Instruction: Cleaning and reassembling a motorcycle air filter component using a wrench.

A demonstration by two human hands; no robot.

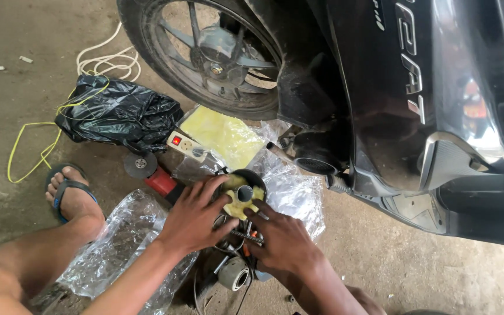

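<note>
My left hand rests on a round black backing disc with a yellow foam pad on it, fingers spread over the pad's left side. My right hand presses from below right, fingertips at the pad's lower edge and on a small dark tool with orange marks. The disc seems to belong to a power tool whose grey cylindrical end shows between my wrists. What exactly each hand grips is partly hidden by the fingers.
A black scooter with its rear wheel stands close above. A red angle grinder, white power strip, yellow cloth in plastic, black plastic bag, yellow wire, clear plastic sheets and my sandalled foot lie on the concrete floor.
</note>
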